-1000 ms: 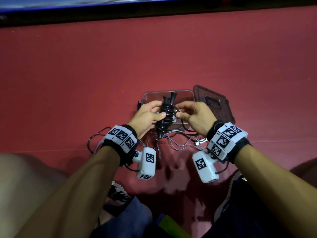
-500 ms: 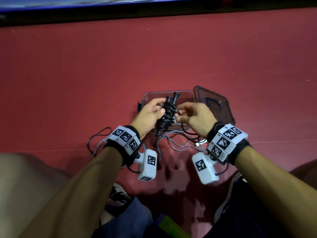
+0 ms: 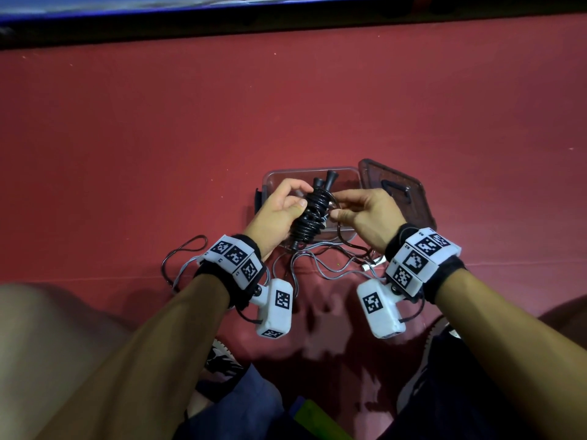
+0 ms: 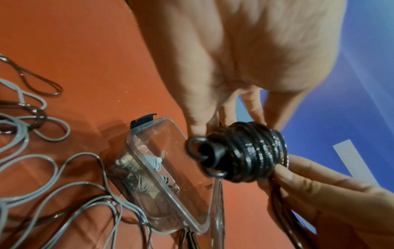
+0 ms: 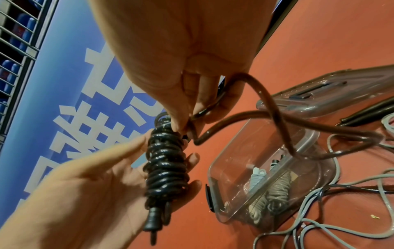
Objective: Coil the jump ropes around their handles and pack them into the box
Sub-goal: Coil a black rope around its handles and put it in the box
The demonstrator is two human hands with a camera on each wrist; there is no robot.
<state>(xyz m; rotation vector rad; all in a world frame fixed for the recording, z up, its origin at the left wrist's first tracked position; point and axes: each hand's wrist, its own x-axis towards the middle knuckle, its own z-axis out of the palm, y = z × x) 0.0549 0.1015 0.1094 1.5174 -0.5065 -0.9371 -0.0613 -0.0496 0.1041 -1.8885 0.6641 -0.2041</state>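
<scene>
My left hand grips a black jump rope coiled round its two handles, held tilted above the clear plastic box. The bundle is thick with several turns. My right hand pinches the loose end of the black rope beside the top of the coil, and the slack loops down past the box. Inside the box lie coiled grey and white ropes.
Loose grey ropes and dark rope lie tangled on the red floor in front of the box. The box's dark lid lies to the right of it. A blue banner runs along the far edge. My shoes and knees are below.
The coiled bundle has tilted slightly and both hands have shifted a little upward over the box. My right hand keeps working the loose rope end at the coil.
</scene>
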